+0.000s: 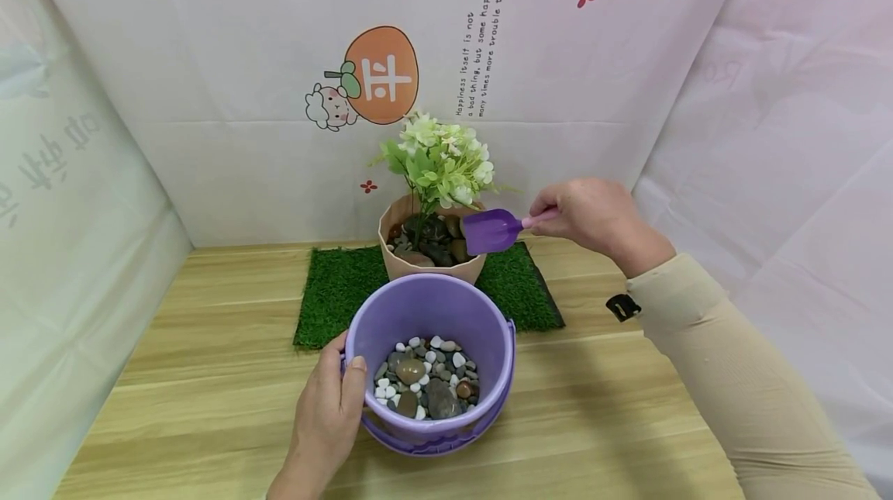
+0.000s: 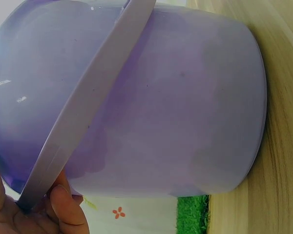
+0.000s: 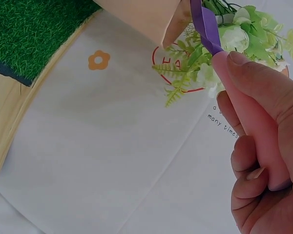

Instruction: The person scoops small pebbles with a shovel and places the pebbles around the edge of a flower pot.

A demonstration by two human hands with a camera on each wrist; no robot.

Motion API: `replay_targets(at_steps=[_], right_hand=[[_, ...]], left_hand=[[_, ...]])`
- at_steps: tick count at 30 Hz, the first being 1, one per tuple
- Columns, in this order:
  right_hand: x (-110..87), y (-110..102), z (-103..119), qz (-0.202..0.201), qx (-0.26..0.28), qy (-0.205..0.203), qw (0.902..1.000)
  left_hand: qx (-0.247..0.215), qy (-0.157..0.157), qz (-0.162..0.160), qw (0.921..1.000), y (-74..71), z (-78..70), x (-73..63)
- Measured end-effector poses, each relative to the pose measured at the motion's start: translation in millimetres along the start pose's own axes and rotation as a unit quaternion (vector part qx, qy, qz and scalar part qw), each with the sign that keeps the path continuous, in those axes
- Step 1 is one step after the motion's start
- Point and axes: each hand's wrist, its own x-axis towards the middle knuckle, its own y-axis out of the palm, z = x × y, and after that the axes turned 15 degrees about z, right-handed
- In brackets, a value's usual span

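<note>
Pointing toward nine o'clock, purple shovel [image 1: 492,232] is gripped by right hand [image 1: 591,219], blade near three-o'clock rim of flowerpot [image 1: 398,267]; purple bucket [image 1: 427,309] is held by left hand [image 1: 326,401].

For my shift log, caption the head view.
Left hand grips a purple bucket of stones; right hand holds a pink-handled shovel beside the potted flowers.

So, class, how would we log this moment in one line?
left grip: holds purple bucket at rim; right grip: holds scoop by pink handle; scoop: looks empty, near planter; stones: in bucket, in planter
</note>
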Motion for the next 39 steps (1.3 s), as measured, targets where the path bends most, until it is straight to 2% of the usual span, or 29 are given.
replay_targets(at_steps=[9, 15, 21, 27, 33, 39], right_hand=[[-1.3, 3, 1, -0.007, 0.011, -0.006, 0.9999], [-5.1, 5, 2, -0.015, 0.027, 0.003, 0.9995], [-10.5, 10, 7, -0.023, 0.065, 0.003, 0.9976], [-14.8, 18, 16, -0.043, 0.083, -0.026, 0.9952], [-22.3, 23, 26, -0.066, 0.079, -0.073, 0.9920], [-30.2, 25, 46, -0.040, 0.050, -0.104, 0.9924]], left_hand=[[-0.001, -0.003, 0.000, 1.0000, 0.0, -0.5, -0.8], [-0.002, -0.004, -0.001, 1.0000, 0.5, -0.3, -1.2], [-0.001, -0.003, 0.000, 1.0000, 0.1, -0.5, -1.0], [-0.003, -0.007, 0.005, 1.0000, -0.1, -0.1, -1.4], [-0.002, -0.004, 0.003, 1.0000, 0.3, 0.2, -0.7], [-0.006, -0.006, 0.005, 1.0000, -0.3, -0.3, -0.4]])
